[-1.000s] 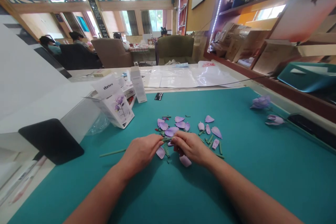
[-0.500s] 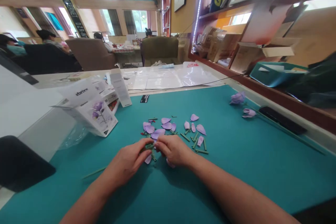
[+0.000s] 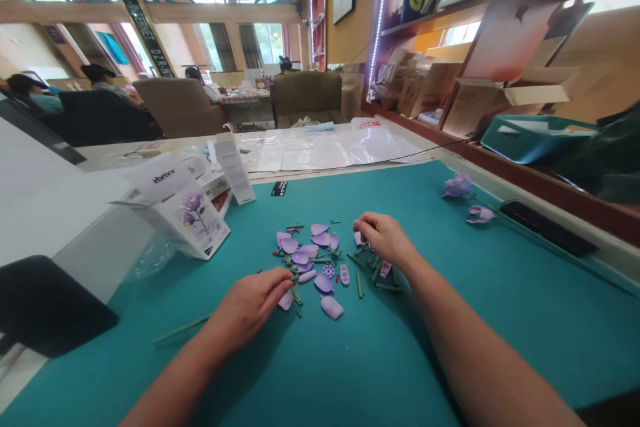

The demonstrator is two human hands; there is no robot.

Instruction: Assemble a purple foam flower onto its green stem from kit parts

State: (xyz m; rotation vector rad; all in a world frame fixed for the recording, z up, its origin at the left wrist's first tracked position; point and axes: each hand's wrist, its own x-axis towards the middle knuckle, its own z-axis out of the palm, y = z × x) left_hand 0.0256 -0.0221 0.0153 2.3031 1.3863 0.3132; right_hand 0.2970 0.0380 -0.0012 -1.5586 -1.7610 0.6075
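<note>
The lilac petals (image 3: 332, 307) look like smooth, matt moulded plastic with a faint soft sheen, and the thin green stems (image 3: 359, 284) are a duller matt plastic. Beneath them, the teal mat (image 3: 505, 340) has a flat, cloth-like surface (its weave, if any, is too fine to make out). The printed carton (image 3: 200, 223) is smooth coated card, the crumpled bag (image 3: 150, 263) beside it is thin clear plastic, and the sheeting (image 3: 320, 150) beyond the mat is glossy, catching bright reflections. The far armchair (image 3: 307, 97) is upholstered in olive cloth.
</note>
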